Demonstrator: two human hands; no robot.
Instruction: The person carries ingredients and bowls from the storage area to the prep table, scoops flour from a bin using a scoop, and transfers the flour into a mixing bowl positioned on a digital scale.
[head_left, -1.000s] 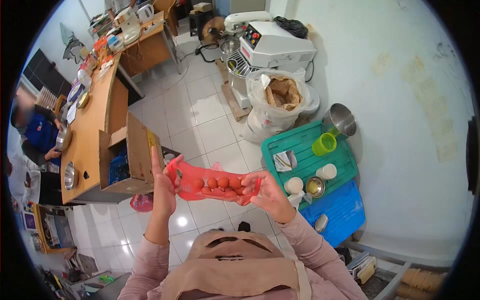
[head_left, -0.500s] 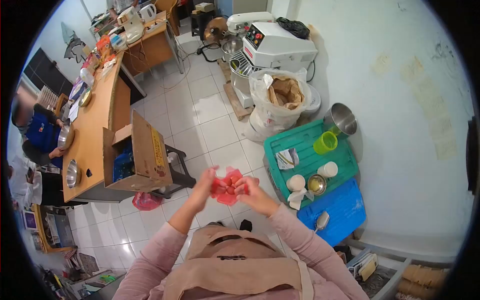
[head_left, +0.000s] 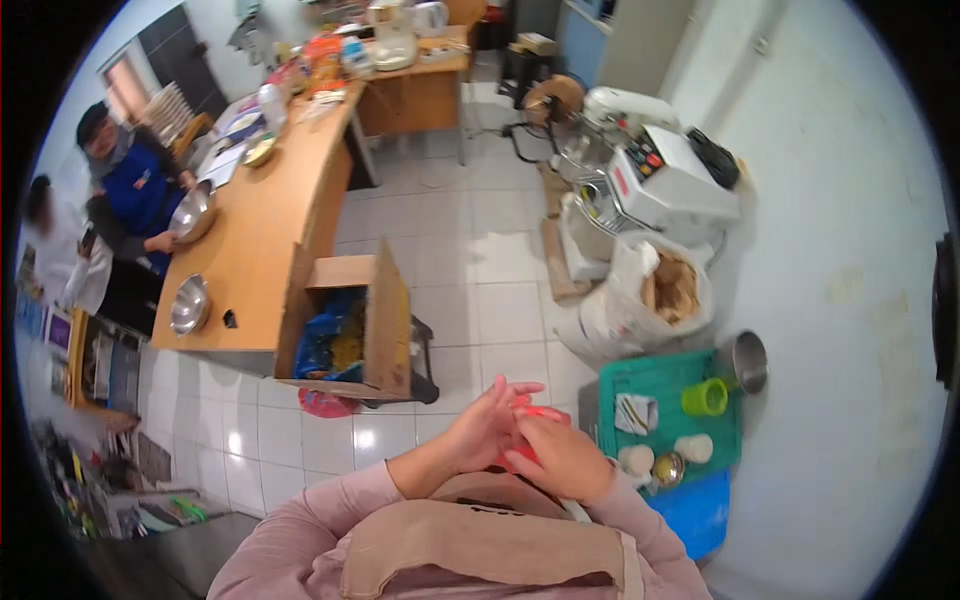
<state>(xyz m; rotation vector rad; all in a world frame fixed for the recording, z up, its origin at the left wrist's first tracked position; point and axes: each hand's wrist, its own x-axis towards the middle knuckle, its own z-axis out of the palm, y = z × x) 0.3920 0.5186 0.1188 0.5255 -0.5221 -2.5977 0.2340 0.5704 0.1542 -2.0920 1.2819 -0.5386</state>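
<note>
In front of my apron a red plastic bag (head_left: 522, 455) is bunched between my two hands, mostly covered by them. My right hand (head_left: 565, 455) wraps over the bag, its fingers bent and closed on it. Against it rests my left hand (head_left: 482, 428), palm turned inward and fingers stretched out, touching the bag's side. The round brown contents, which look like eggs, are hidden now.
At right, a green lid (head_left: 655, 375) carries white cups, a lime-green cup (head_left: 705, 397) and a small metal bowl. Behind it stand a flour sack (head_left: 640, 300) and a mixer (head_left: 670, 175). An open cardboard box (head_left: 390, 330) sits left. Someone holds a metal bowl (head_left: 193, 212) beside the table.
My hands have come together and closed over the red bag, covering its round contents. My left fingers have straightened. The view has swung left and up, showing more of the people at the table.
</note>
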